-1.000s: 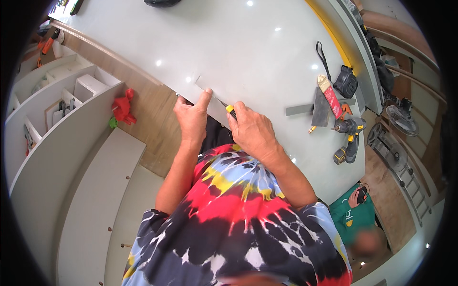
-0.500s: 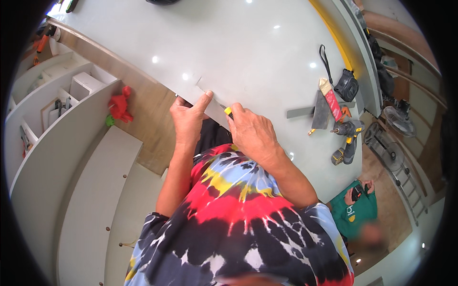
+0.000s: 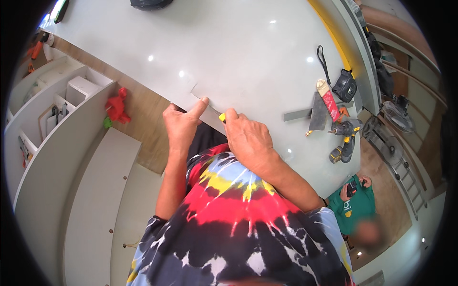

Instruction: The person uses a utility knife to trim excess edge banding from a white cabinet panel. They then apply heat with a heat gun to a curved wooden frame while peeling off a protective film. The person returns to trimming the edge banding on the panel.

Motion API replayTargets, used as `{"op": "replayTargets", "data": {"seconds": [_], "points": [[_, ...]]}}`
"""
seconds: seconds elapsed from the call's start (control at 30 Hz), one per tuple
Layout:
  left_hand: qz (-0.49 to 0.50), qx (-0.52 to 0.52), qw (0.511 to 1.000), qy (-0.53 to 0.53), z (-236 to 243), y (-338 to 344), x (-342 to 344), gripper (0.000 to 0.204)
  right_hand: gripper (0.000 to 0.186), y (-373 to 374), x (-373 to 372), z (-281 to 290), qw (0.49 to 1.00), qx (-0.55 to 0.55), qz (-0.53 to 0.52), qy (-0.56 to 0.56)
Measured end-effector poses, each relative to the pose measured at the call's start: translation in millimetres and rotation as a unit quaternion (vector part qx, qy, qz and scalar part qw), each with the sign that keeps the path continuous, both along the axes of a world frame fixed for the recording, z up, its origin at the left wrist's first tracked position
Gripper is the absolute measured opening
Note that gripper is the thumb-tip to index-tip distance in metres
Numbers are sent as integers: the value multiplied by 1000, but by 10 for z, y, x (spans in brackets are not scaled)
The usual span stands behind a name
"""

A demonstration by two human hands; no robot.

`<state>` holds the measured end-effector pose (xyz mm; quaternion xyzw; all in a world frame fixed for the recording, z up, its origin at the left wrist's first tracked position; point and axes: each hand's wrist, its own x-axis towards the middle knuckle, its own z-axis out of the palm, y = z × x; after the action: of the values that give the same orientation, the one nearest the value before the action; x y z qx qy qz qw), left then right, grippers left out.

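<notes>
My left hand (image 3: 181,125) grips the near edge of a glossy white panel (image 3: 229,52), its thumb lying on top and its fingers partly hidden beneath the edge. Closed in my right hand (image 3: 249,142) is a small yellow-handled cutter (image 3: 222,117), mostly covered by my fingers. The cutter's tip points at a thin dark line (image 3: 204,101) in the panel's surface, which bends at its far end near my left thumb. Whether the tip touches the surface, I cannot tell.
Right of my hands lie a cordless drill (image 3: 348,131), a tape measure (image 3: 344,86), a flat grey blade (image 3: 318,112) and a red-and-cream packet (image 3: 328,99). White shelving (image 3: 62,109) and a red bag (image 3: 117,106) are left. A person in green (image 3: 353,205) holds a device.
Both hands have shifted slightly left and toward me, the right still holding the cutter. My view has moved a little, so more of the black object at the top shows.
</notes>
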<state>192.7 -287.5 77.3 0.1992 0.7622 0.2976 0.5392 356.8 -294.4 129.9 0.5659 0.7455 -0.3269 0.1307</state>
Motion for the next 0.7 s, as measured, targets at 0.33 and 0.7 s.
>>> {"op": "replayTargets", "data": {"seconds": [0.33,0.7], "points": [[7,-16,1000,2,37,40,-39,30,20,34,-65,10,998,-52,-15,-11],[23,15,999,-18,-12,21,-33,32,21,123,-59,-43,997,-69,-13,10]]}}
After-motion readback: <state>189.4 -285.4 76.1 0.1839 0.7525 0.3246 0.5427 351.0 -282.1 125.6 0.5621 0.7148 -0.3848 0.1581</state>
